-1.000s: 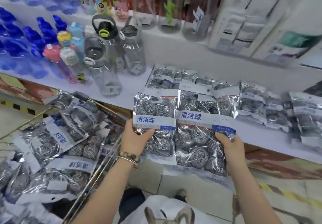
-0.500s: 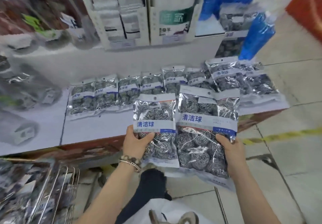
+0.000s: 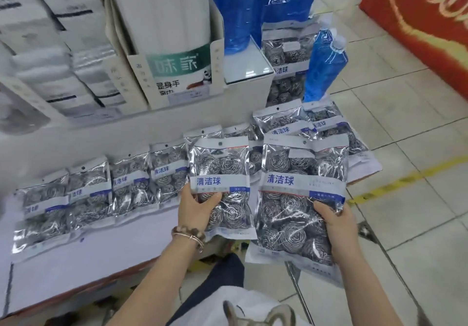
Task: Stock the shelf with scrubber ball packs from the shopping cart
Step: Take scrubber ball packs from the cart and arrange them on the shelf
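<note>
the left hand [image 3: 195, 209] grips a smaller scrubber pack [image 3: 220, 171] by its lower half, thumb on the front, fingers hidden behind it. the right hand [image 3: 338, 224] holds a larger pack [image 3: 291, 199] at its right edge, fingers likewise out of sight behind the foil. both packs are upright over the front of the white shelf [image 3: 88, 262], covering part of the row of packs [image 3: 131, 181] lying there. the boxes [image 3: 50, 59] at upper left are blurred.
</note>
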Action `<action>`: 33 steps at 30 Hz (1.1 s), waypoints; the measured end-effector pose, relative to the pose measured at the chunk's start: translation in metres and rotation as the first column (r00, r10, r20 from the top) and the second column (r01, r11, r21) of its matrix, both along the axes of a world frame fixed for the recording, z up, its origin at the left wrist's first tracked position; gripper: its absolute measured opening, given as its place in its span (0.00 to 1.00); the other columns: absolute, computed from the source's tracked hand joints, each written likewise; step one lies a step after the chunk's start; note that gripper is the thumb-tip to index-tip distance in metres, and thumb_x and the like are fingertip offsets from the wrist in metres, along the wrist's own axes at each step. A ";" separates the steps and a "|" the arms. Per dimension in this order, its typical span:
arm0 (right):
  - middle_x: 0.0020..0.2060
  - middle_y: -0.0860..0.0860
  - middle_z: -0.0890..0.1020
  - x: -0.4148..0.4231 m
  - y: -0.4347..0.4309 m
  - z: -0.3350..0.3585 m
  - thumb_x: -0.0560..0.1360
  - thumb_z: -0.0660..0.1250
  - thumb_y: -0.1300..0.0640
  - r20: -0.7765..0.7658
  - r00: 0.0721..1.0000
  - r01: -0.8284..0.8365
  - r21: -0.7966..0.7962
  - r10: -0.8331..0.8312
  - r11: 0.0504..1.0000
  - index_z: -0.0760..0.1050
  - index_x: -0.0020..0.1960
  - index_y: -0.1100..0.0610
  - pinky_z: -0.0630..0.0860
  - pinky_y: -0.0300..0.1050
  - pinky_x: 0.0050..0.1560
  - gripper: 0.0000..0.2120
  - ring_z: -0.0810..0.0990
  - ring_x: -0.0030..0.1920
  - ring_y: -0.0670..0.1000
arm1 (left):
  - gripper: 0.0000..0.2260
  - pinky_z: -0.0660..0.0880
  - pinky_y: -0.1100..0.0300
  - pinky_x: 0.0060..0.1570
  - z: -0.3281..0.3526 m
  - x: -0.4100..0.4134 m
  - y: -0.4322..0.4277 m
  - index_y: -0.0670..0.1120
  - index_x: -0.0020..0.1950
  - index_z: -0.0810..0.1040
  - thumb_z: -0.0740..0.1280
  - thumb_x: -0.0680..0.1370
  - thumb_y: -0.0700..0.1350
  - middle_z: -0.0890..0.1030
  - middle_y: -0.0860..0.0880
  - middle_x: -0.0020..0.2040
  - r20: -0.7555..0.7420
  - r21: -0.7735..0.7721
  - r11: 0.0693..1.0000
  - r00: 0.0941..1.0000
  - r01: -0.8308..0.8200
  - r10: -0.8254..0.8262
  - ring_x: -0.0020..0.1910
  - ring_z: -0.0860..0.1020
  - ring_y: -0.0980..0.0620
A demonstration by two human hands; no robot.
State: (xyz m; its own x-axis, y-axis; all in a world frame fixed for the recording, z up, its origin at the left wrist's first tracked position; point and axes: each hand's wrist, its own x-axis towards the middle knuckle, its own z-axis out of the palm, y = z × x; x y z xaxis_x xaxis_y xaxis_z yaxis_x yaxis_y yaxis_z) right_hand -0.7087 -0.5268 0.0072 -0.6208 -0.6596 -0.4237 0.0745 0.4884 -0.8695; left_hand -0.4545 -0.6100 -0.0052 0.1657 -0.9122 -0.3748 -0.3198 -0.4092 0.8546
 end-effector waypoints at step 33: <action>0.31 0.47 0.70 -0.196 -0.216 -0.030 0.73 0.71 0.58 0.013 0.868 -0.493 0.146 0.497 0.858 0.74 0.50 0.53 0.64 0.42 0.31 0.08 0.67 0.29 0.49 | 0.31 0.77 0.56 0.35 -0.092 -0.167 -0.162 0.44 0.66 0.63 0.70 0.70 0.57 0.74 0.51 0.36 0.509 0.304 0.896 0.850 -0.322 0.133 0.34 0.77 0.50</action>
State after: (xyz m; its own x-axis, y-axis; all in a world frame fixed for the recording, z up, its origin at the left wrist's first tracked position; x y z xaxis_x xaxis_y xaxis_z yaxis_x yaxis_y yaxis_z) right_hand -0.9045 -0.7425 -0.0232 -0.2394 -0.8176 -0.5236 -0.2295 0.5717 -0.7878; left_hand -0.6216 -0.7724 -0.0971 0.5906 -0.6374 -0.4949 -0.4957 -0.7705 0.4007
